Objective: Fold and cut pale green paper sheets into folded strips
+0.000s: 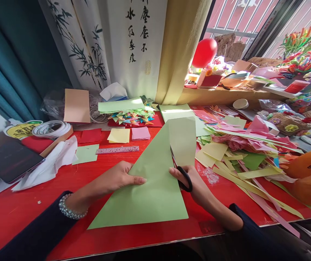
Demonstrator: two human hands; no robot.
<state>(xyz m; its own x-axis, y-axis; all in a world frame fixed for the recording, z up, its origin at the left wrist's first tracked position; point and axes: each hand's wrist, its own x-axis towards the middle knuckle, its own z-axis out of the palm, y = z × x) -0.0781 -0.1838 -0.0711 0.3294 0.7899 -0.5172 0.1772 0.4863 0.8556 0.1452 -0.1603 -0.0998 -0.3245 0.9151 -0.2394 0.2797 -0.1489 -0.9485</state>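
Note:
A large sheet of light green paper point(155, 195), folded into a triangle with a strip standing out at its upper right, is held above the red table. My left hand point(121, 177) grips its left side, thumb on top and fingers hidden underneath. My right hand point(189, 179) is closed round black-handled scissors point(185, 178), whose blades lie along the line between the triangle and the strip. The strip point(182, 141) is still joined at the top, and a slit opens below the blades.
Paper scraps point(242, 163) are heaped at the right beside an orange bag point(310, 163). A ruler point(117, 150), coloured paper squares point(118, 135) and folded pieces point(132, 116) lie behind the sheet. A dark tablet point(11, 159) and tape rolls point(51, 129) are at the left.

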